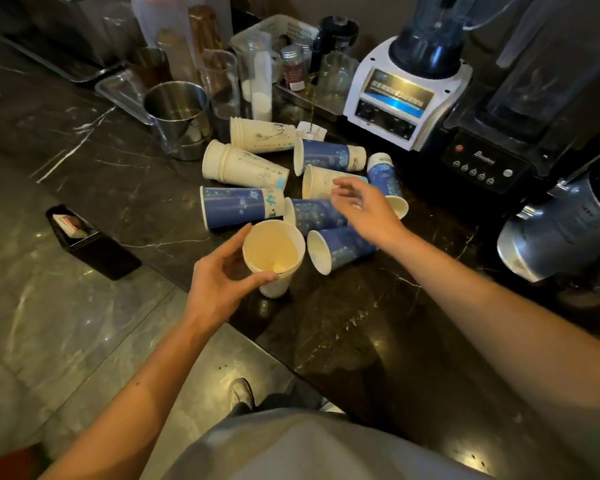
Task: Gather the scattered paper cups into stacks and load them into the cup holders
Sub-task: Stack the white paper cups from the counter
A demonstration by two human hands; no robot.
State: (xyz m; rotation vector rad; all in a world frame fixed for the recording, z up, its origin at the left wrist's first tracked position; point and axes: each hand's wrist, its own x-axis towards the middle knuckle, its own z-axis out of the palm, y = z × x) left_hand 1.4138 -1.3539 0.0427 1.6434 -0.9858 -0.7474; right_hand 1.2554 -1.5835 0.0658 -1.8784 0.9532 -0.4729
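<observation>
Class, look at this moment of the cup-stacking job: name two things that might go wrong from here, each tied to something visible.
1. The left hand pinches the white cup stack near its rim only; pushing in another cup could tip it.
2. The open right hand reaches over blue cups lying on their sides; a nudge might roll one toward the white blender.

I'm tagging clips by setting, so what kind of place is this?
Probably a drink shop or café counter: two commercial blenders, scattered branded paper cups, and a steel pitcher on a dark marble countertop.
</observation>
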